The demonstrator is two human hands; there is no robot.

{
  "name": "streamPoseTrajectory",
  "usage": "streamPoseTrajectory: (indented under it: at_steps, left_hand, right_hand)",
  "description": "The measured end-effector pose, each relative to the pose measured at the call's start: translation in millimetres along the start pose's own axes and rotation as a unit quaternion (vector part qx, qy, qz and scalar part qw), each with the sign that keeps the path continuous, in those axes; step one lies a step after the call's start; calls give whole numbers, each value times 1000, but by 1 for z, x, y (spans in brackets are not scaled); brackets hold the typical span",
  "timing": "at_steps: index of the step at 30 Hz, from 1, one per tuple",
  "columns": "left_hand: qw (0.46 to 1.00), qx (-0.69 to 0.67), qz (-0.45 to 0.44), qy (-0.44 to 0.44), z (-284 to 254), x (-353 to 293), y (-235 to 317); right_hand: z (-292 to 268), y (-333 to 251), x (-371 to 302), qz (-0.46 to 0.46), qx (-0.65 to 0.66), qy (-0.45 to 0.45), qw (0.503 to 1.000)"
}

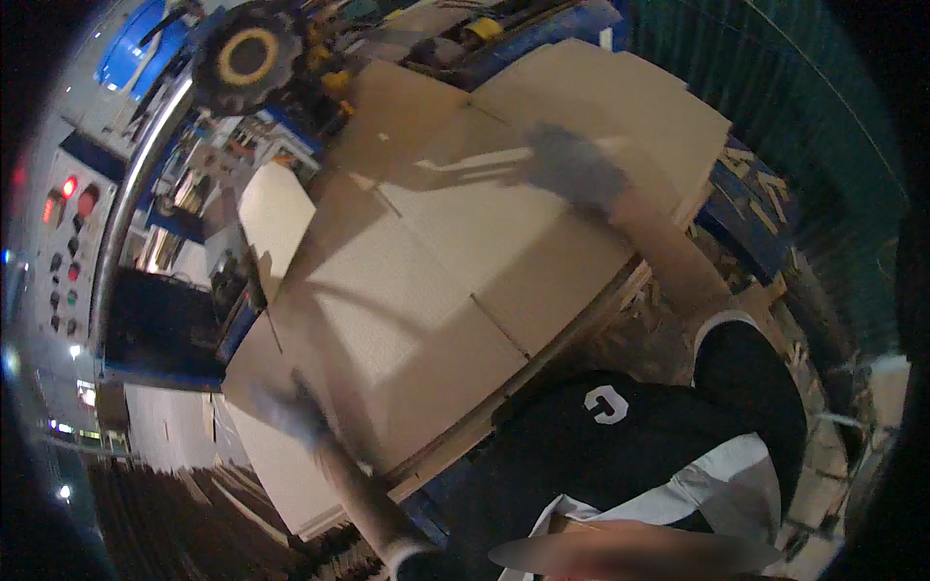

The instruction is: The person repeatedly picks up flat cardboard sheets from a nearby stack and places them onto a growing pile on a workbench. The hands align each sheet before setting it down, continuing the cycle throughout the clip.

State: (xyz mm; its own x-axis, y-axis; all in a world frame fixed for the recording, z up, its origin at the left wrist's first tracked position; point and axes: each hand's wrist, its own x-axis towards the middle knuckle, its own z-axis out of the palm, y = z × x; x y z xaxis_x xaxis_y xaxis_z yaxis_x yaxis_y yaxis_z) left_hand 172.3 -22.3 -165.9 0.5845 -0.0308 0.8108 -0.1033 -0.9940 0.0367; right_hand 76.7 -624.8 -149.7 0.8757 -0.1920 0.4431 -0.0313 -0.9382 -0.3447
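A large flat cardboard sheet with slots and crease lines lies in front of me, on top of other sheets whose edges show at the near side. My right hand, in a grey glove and blurred, is over the far right part of the sheet. From its fingers a narrow pale cardboard strip runs leftward, seemingly held, casting a shadow below. My left hand, also gloved, is at the sheet's near left part with its fingers stretched out. Whether its palm presses on the cardboard is hard to see.
Left of the sheet stands a machine with a control panel and a curved metal rail. A dark toothed wheel is at the far left. Cardboard scraps lie at the right; stacked cardboard edges are at the lower left.
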Motion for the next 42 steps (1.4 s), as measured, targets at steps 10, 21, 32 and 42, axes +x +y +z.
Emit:
streamPoseTrajectory:
  at_steps: [10,21,32,42]
  left_hand:
    - [781,-105,-615,-25,-120,-112,-74]
    - [741,-385,-498,233,-173,-69,-33]
    - [577,-652,-439,222,-210,-17,-66]
    - [847,-417,-324,-70,-207,-37,-28]
  right_hand:
    - [-35,128,-118,290,-356,69,885]
    - [-24,185,-88,193,-254,133,938]
    - [-40,198,-75,184,-98,230,951]
    - [-135,33,-80,162,338,328,867]
